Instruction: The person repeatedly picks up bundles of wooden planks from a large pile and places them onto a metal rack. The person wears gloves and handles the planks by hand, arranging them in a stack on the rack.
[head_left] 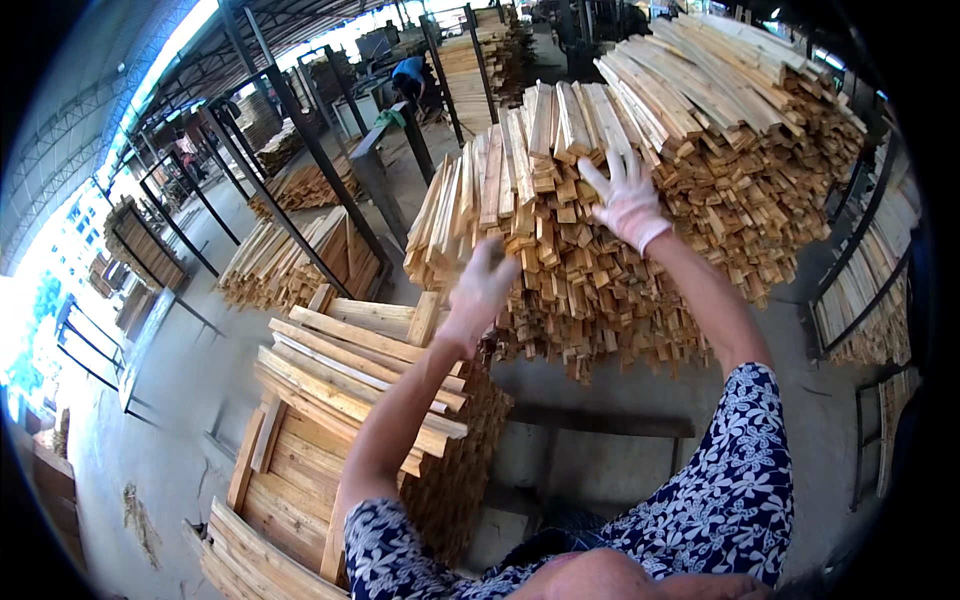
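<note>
A large pile of wooden slats [600, 250] lies in front of me, its uneven cut ends toward me. Over the slats near the top of the pile, my right hand [632, 203], in a thin whitish glove, has its fingers spread and holds nothing. My left hand [482, 295], gloved the same way and blurred, is by the pile's near left side. Its fingers look apart, with no slat visible in them; whether it touches the pile is unclear. Below my left forearm is a lower stack of boards [300, 490], with several loose slats [350, 375] laid across its top.
Dark metal posts [310, 170] stand at the left and behind the pile. A dark metal bar [600, 420] runs low between me and the pile. More wood [300, 255] lies on the floor at left, and racked slats [870, 260] at right. A person in blue [410, 75] bends far back.
</note>
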